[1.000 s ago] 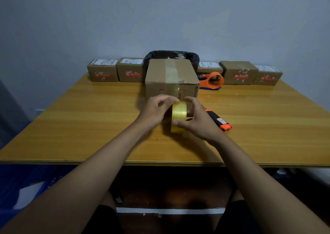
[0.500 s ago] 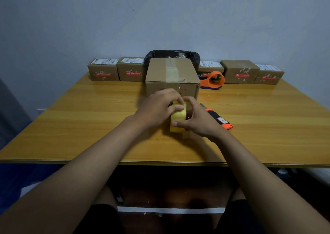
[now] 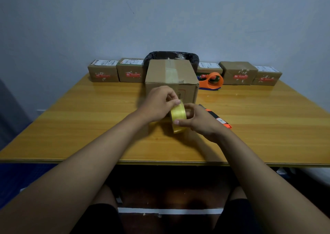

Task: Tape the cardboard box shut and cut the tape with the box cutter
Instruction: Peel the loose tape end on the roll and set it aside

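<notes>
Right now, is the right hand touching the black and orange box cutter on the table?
Cannot tell. In the head view the right hand holds the yellow tape roll and hides the near part of the black and orange box cutter behind it.

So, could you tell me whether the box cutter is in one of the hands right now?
No, the box cutter lies on the table behind the right hand, which holds the tape roll.

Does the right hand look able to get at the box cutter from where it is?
Probably yes. The box cutter lies on the table just beyond the right hand, nothing between them, but that hand's grip is on the tape roll.
</notes>
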